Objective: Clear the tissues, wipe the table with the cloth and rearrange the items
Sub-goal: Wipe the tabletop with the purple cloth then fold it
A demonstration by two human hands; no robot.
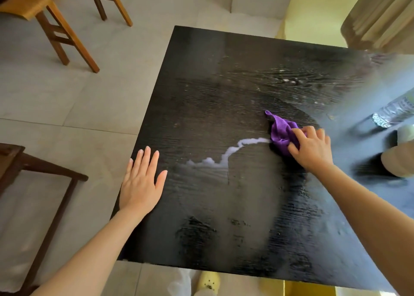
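Note:
A black wood-grain table [224, 76] fills the middle of the head view. My right hand [312, 148] presses a bunched purple cloth [281, 132] onto the table right of centre. A thin white wet streak [226, 155] runs from the cloth down to the left. My left hand [142, 181] lies flat on the table's left edge, fingers spread, holding nothing. No tissues are in view.
A clear plastic bottle [394, 111] and a beige rounded object [399, 161] stand at the table's right side, blurred. Wooden chairs [65, 38] stand on the tiled floor at the upper left, a dark wooden frame [40, 168] at the left. A curtain [380, 16] hangs at the upper right.

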